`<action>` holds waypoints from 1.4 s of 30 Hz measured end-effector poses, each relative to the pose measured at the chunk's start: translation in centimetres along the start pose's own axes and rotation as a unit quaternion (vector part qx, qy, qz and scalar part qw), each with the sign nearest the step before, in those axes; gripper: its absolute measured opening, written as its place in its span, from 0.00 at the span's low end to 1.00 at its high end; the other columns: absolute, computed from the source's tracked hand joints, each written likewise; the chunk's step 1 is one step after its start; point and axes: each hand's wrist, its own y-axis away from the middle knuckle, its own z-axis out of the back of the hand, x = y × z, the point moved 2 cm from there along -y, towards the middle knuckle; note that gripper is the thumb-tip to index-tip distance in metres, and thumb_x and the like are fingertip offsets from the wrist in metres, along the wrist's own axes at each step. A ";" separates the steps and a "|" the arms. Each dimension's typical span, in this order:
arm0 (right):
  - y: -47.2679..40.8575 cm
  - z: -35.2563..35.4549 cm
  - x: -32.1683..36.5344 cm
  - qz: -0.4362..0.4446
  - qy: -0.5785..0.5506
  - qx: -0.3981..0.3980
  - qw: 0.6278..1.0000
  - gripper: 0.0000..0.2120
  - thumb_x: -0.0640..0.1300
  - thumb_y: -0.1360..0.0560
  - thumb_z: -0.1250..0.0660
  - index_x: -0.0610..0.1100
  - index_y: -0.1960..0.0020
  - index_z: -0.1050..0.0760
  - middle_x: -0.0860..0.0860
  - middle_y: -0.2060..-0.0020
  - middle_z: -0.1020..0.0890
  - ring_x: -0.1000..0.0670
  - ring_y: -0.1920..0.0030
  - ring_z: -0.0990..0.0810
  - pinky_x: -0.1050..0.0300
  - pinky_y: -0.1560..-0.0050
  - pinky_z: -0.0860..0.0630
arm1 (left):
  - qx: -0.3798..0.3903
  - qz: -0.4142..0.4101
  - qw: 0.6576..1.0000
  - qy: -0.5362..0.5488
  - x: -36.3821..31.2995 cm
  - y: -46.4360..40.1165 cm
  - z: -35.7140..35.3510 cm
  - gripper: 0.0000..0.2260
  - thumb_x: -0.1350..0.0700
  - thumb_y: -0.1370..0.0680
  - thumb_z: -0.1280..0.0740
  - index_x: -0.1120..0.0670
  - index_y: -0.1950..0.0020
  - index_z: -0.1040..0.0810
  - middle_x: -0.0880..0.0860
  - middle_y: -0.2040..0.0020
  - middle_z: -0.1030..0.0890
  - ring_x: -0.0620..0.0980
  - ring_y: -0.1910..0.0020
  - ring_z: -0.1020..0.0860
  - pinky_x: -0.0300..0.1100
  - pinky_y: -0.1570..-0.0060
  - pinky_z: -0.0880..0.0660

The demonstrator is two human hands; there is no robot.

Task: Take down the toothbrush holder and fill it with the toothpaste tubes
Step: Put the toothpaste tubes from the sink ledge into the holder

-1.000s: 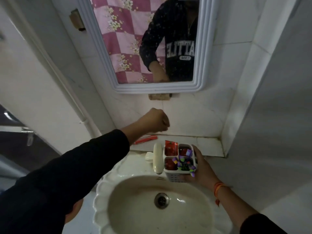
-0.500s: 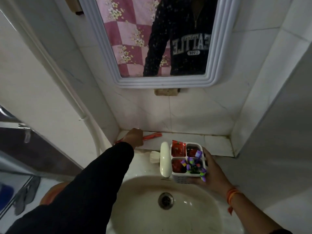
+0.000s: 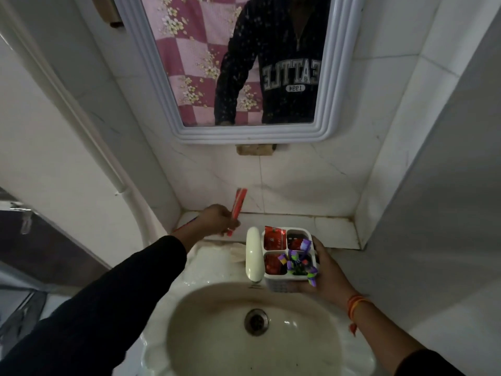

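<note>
Since 0.5 s ago: tube (image 3: 238, 206) lifted off ledge (image 3: 333, 229), now raised in left hand (image 3: 218, 218), crimped end tilted toward 1 o'clock. Left hand closed round tube's lower part. Right hand (image 3: 326, 275) wrapped round holder (image 3: 287, 257), gripping its far side and base, over sink (image 3: 162, 346) rim. Holder sits at 3 o'clock from tube, near. Red packs visible in three cells; purple items fill cell at 5 o'clock.

Judgement: insertion step. Keep holder level, turn tube upright, cap end down, aim for least crowded cell at 1 o'clock, lower straight. Risk: catching divider wall, tipping holder into sink.
</note>
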 end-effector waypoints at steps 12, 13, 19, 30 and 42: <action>0.5 -2.1 1.4 -0.061 -0.072 0.007 0.996 0.31 0.50 0.15 0.48 0.50 0.64 0.11 0.47 0.64 0.11 0.47 0.65 0.11 0.53 0.73 0.17 | 0.012 -0.185 0.980 0.072 -10.1 10.3 1.8 0.20 0.59 0.28 0.22 0.50 0.41 0.26 0.53 0.58 0.13 0.51 0.60 0.13 0.42 0.59 0.18; 0.7 -2.3 1.5 -0.055 -0.063 0.001 0.997 0.32 0.51 0.15 0.49 0.50 0.65 0.11 0.47 0.64 0.11 0.47 0.65 0.11 0.52 0.73 0.17 | 0.025 -0.198 0.979 -0.031 -10.6 10.4 0.5 0.20 0.56 0.28 0.22 0.49 0.38 0.24 0.51 0.55 0.13 0.49 0.57 0.14 0.41 0.55 0.18; 0.8 -1.0 0.7 -0.053 -0.047 -0.072 0.995 0.22 0.54 0.17 0.44 0.49 0.52 0.12 0.44 0.54 0.11 0.44 0.58 0.11 0.46 0.68 0.16 | 0.060 -0.163 0.946 -0.274 -13.0 6.4 -4.1 0.13 0.52 0.25 0.28 0.47 0.41 0.16 0.49 0.44 0.15 0.50 0.45 0.18 0.46 0.41 0.20; 1.9 -0.3 0.7 0.114 0.247 -0.055 0.961 0.10 0.41 0.19 0.33 0.53 0.41 0.22 0.48 0.54 0.12 0.50 0.62 0.11 0.51 0.64 0.14 | 0.037 -0.167 0.934 -0.314 -16.0 -3.4 -8.7 0.11 0.56 0.25 0.33 0.60 0.49 0.15 0.55 0.49 0.14 0.56 0.50 0.16 0.47 0.47 0.18; -0.3 2.7 -1.3 0.138 0.295 -0.061 0.944 0.45 0.34 0.36 0.22 0.55 0.28 0.39 0.64 0.38 0.24 0.71 0.40 0.23 0.73 0.42 0.24 | 0.116 -0.287 0.815 -0.490 -17.9 -9.6 -16.5 0.22 0.53 0.24 0.27 0.59 0.31 0.23 0.60 0.32 0.24 0.61 0.31 0.26 0.52 0.33 0.28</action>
